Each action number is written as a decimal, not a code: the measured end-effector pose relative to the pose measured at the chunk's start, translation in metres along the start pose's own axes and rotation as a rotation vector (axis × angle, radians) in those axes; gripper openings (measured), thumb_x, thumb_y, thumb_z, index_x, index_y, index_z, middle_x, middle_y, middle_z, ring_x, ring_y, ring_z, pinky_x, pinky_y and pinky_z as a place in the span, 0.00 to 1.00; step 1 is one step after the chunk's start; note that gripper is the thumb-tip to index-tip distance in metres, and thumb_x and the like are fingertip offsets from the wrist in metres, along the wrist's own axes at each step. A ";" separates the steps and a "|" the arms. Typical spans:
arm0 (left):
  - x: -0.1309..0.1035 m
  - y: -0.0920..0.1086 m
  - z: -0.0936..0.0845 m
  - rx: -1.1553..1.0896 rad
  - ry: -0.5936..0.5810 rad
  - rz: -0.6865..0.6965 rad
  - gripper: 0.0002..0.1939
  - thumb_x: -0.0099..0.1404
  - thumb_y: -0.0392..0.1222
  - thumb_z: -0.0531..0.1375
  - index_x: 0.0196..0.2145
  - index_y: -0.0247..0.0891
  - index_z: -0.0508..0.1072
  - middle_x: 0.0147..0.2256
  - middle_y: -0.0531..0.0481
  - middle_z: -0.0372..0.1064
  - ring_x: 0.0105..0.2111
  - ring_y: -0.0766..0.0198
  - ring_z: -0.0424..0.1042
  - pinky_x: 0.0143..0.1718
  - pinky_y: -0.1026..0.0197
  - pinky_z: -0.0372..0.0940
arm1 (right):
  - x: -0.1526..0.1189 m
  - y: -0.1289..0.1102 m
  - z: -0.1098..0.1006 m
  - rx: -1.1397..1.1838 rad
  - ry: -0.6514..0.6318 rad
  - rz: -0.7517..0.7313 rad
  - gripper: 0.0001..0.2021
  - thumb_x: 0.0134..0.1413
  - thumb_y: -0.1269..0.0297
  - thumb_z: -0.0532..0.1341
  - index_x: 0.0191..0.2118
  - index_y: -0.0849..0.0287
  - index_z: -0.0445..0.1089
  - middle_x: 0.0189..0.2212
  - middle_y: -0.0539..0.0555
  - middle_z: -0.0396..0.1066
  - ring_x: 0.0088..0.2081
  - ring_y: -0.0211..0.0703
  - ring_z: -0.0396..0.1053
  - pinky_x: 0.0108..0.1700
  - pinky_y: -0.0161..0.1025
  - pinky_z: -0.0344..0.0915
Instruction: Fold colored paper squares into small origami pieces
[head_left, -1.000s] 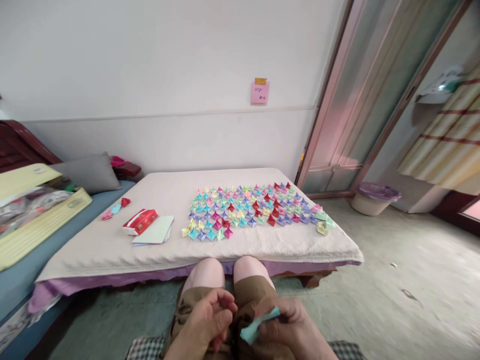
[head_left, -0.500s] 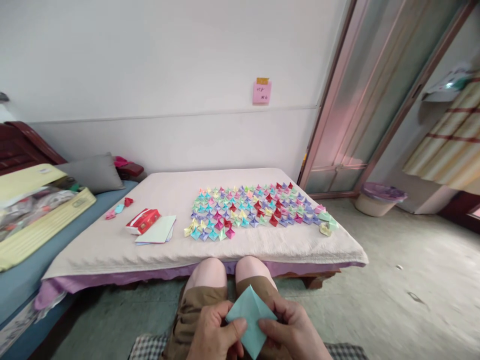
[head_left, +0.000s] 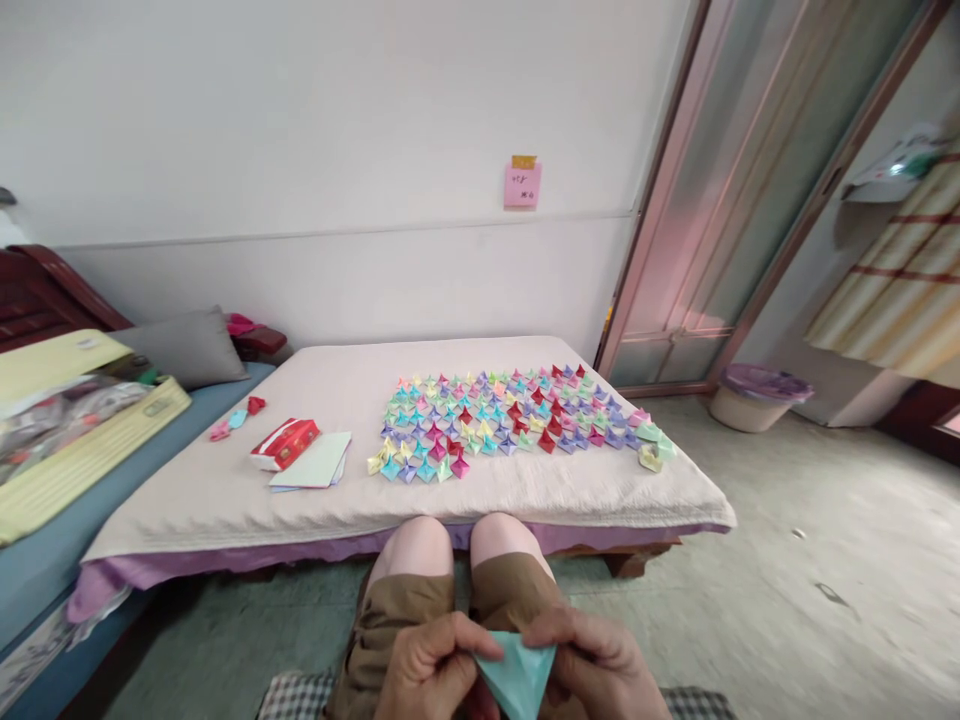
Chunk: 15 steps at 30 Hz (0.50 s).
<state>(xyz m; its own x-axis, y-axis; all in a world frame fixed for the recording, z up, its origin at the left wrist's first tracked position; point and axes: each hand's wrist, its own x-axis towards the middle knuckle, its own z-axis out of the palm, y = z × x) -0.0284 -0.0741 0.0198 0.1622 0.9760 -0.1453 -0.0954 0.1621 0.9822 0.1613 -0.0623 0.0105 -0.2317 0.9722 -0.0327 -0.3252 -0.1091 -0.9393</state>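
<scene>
Left grip (head_left: pixel 435 665) and right grip (head_left: pixel 600 662) pinch the folded turquoise paper (head_left: pixel 520 675); ahead, a bare margin separates the surface's (head_left: pixel 570 490) near edge from origami pieces (head_left: pixel 465 414).

Left hand (head_left: pixel 435 662) kinda curled, pinching the teal paper (head_left: pixel 521 672) at its left corner, right hand (head_left: pixel 596 658) doing likewise opposite.

Soft light brightens the floor (head_left: pixel 847 500) at right, shadow darkens beneath the bed (head_left: pixel 600 490), and wide-angle distortion stretches the edges.
</scene>
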 end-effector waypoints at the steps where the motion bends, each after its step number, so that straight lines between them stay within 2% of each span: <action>1: -0.001 0.001 0.000 -0.016 -0.015 0.020 0.11 0.58 0.49 0.64 0.27 0.39 0.80 0.17 0.52 0.72 0.16 0.66 0.69 0.20 0.67 0.63 | -0.001 -0.001 -0.002 -0.044 -0.032 -0.052 0.05 0.46 0.58 0.70 0.26 0.52 0.81 0.21 0.47 0.69 0.23 0.35 0.63 0.26 0.31 0.59; 6: -0.003 0.007 -0.003 -0.007 -0.085 0.082 0.08 0.58 0.43 0.61 0.26 0.39 0.79 0.18 0.52 0.71 0.18 0.65 0.68 0.21 0.67 0.61 | -0.002 -0.010 -0.008 -0.293 -0.133 -0.279 0.08 0.55 0.56 0.65 0.31 0.48 0.81 0.21 0.49 0.71 0.26 0.39 0.67 0.30 0.33 0.63; 10: -0.004 0.007 -0.004 0.068 -0.062 0.123 0.05 0.52 0.41 0.65 0.28 0.38 0.77 0.16 0.56 0.63 0.17 0.70 0.58 0.20 0.69 0.51 | -0.002 -0.018 -0.007 -0.420 -0.218 -0.422 0.10 0.61 0.56 0.60 0.38 0.46 0.80 0.26 0.52 0.74 0.28 0.41 0.72 0.32 0.34 0.66; 12: -0.005 0.005 -0.002 0.082 0.000 0.134 0.08 0.51 0.44 0.67 0.29 0.39 0.76 0.17 0.58 0.61 0.18 0.71 0.57 0.20 0.69 0.51 | -0.002 -0.022 -0.005 -0.455 -0.267 -0.482 0.11 0.62 0.58 0.58 0.43 0.44 0.78 0.29 0.53 0.75 0.29 0.41 0.73 0.32 0.33 0.67; 15: -0.004 0.005 0.001 -0.020 0.059 0.075 0.19 0.53 0.52 0.68 0.39 0.41 0.74 0.23 0.57 0.66 0.17 0.69 0.64 0.20 0.68 0.58 | -0.003 -0.023 -0.003 -0.492 -0.299 -0.518 0.12 0.64 0.60 0.57 0.48 0.42 0.75 0.31 0.53 0.75 0.29 0.40 0.74 0.32 0.33 0.68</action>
<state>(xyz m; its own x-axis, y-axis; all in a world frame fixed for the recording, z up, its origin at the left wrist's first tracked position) -0.0284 -0.0777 0.0253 0.0963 0.9922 -0.0791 -0.1245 0.0908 0.9881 0.1725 -0.0623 0.0312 -0.4214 0.7695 0.4799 -0.0306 0.5168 -0.8555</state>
